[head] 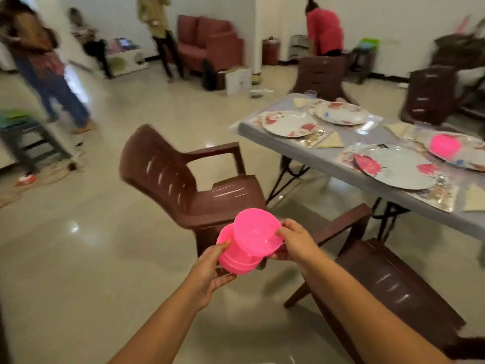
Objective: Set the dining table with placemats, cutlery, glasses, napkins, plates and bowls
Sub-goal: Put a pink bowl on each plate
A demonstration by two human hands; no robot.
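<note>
Left hand [210, 269] cups a short stack of glossy pink plastic bowls [236, 261] from below, while right hand [294, 243] pinches the rim of the top round pink bowl [254, 232], apparently peeling it off. Another pink bowl [444, 146] already sits on a floral plate on the grey folding table [301, 151], well apart.

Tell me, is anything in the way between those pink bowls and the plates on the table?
Yes. The right hand and left hand hold the pink bowls out over the floor, and two brown chairs stand between them and the table. The plates lie uncovered.
</note>
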